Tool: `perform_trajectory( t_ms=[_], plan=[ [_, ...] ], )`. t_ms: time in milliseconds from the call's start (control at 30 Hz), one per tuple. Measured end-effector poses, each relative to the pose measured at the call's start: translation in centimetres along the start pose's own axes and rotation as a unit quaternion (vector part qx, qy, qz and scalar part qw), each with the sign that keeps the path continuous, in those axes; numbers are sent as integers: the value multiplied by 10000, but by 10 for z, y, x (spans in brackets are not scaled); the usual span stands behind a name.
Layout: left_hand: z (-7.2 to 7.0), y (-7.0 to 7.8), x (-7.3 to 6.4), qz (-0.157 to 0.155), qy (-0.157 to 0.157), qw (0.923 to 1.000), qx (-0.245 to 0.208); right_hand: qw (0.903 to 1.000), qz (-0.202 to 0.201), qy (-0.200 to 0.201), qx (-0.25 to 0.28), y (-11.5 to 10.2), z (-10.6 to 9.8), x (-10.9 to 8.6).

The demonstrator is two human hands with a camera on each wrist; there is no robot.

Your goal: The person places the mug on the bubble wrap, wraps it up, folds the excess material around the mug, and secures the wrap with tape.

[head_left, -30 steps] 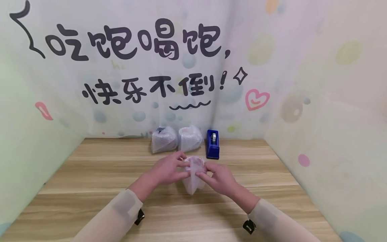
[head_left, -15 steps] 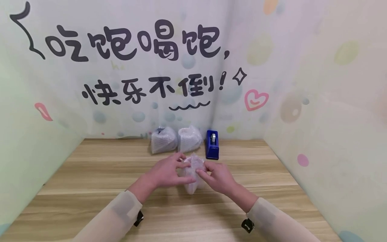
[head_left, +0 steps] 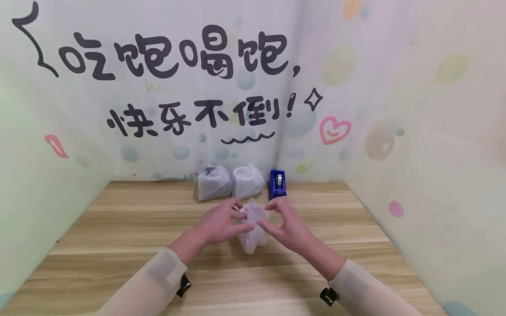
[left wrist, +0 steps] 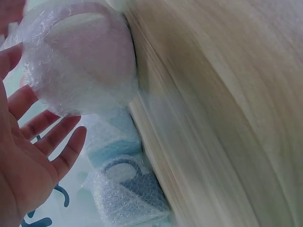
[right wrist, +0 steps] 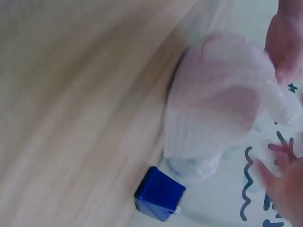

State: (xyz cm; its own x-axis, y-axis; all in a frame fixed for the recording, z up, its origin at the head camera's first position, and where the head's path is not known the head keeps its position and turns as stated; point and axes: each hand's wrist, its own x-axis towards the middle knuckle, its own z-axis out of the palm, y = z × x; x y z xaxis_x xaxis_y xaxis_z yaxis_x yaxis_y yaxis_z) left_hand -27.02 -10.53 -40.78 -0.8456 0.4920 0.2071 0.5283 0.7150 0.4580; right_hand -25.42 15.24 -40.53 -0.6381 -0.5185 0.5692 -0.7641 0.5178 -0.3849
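A pale pinkish mug (head_left: 254,239) wrapped in bubble wrap stands between the hands; its rounded handle shows through the wrap in the left wrist view (left wrist: 90,61). Beside its left side is the left hand (head_left: 221,224), with spread, fairly straight fingers whose tips touch or nearly touch the wrap. On the other side, the right hand (head_left: 290,226) has its thumb and fingers spread apart near the wrap, pinching nothing. A loose flap of wrap stands up over the mug's top. In the right wrist view the right hand (right wrist: 286,184) is blurred and apart from the mug.
Two more bubble-wrapped mugs, one dark with a visible handle (left wrist: 128,194) and one lighter (head_left: 248,182), stand side by side against the back wall. A blue tape dispenser (head_left: 278,183) stands to their right. Printed cloth walls enclose the wooden table (head_left: 118,219).
The right hand has let go of the wrap, its fingers lifting and spreading toward the back. Earlier, the wrap's flap rose over the mug's top. The left hand has barely shifted.
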Motion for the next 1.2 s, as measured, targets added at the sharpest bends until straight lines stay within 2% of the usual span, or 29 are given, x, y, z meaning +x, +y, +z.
perform_trajectory(
  t_ms=[33,67,133,167,233,300,367,600,700,900,1067,1200],
  plan=[
    [0,0,0,-9,-22,10000,-19,9980,-518,138,-330,0,-1,-1],
    [0,0,1,-4,-31,10000,-4,9920,-1013,249,-713,0,-3,-1],
    [0,1,2,-11,-42,10000,-18,9720,-1795,310,-1483,0,-4,-1],
    [0,1,2,-11,-43,10000,-21,9629,-2022,223,-1775,0,-4,-2],
    [-1,1,2,16,-35,10000,-48,9540,-2107,-55,-2134,-1,-4,-2],
    [-1,1,1,58,-51,9999,-65,9545,-1922,-344,-2254,-1,-3,-3],
    [-1,2,1,118,-60,9999,-56,9600,-1672,-556,-2177,-1,-1,-4],
    [-1,1,-2,139,49,9999,-87,9831,-832,-891,-1365,0,4,0],
    [-3,2,-4,340,-30,9994,111,9892,-381,-994,-1010,1,5,2],
    [-5,3,-6,684,-117,9956,630,9924,317,-1079,-510,3,8,4],
    [-6,1,-5,787,-232,9913,1027,9930,418,-1032,-390,5,9,5],
    [-7,1,-4,737,-460,9919,925,9924,512,-1089,-252,6,10,6]
  ],
)
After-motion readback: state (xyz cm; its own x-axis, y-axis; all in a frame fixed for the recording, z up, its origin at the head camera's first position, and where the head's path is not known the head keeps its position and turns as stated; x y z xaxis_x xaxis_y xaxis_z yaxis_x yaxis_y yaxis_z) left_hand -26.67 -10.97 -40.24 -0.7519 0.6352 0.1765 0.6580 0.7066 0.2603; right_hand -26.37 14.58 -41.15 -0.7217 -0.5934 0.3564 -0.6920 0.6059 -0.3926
